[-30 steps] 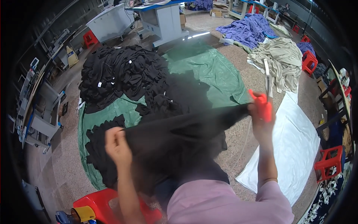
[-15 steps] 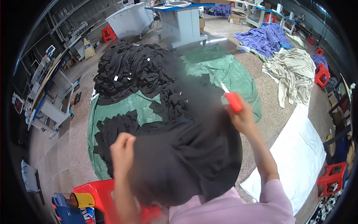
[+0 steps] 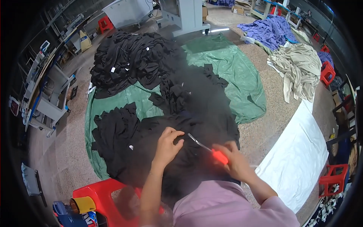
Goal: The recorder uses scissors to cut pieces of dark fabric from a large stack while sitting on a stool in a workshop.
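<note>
On lap: black garment. Left hand w/ fingers curled, pinching the fabric; right hand fingers wrapped round red-handled scissors, blades on cloth. Red stool at left.

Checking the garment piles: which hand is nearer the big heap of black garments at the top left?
Left. The left hand sits below the heap of black garments; the right hand, holding red-handled scissors, is farther right.

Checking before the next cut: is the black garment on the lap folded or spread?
Spread: the black garment drapes loosely over the lap, left hand pinching it.
</note>
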`<state>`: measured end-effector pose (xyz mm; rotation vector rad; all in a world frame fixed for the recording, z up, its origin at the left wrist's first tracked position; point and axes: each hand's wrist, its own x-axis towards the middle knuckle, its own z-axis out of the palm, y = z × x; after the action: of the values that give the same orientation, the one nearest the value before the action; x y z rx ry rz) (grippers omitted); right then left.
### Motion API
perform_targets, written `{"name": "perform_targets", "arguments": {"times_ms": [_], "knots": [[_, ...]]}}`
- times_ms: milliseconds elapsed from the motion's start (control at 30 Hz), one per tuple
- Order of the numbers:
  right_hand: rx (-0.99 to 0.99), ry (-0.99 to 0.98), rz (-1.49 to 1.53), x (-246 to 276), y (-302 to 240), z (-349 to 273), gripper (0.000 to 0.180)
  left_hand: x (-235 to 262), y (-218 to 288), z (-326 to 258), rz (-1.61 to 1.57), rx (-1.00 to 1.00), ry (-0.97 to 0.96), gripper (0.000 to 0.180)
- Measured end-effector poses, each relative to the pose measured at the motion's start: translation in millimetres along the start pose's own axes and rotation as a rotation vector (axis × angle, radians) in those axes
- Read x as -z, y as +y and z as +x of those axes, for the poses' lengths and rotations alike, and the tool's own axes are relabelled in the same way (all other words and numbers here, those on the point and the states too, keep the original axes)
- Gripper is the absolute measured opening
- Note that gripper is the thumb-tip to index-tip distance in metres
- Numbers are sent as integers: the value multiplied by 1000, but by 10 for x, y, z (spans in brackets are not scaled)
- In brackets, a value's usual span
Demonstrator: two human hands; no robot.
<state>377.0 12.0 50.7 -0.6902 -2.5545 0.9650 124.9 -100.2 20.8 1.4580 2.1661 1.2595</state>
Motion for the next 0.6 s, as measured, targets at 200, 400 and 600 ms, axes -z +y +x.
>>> {"name": "perform_targets", "arguments": {"times_ms": [200,400,600], "knots": [[-45,2,37,-190,-56,-257,36,23,-29,57,-36,33,-36,19],[-92,-58,-41,-189,-118,-177,30,55,-62,93,-5,60,-128,17],[-150,-109,-71,-186,-132,-141,29,-88,-78,84,81,42,-37,12]]}}
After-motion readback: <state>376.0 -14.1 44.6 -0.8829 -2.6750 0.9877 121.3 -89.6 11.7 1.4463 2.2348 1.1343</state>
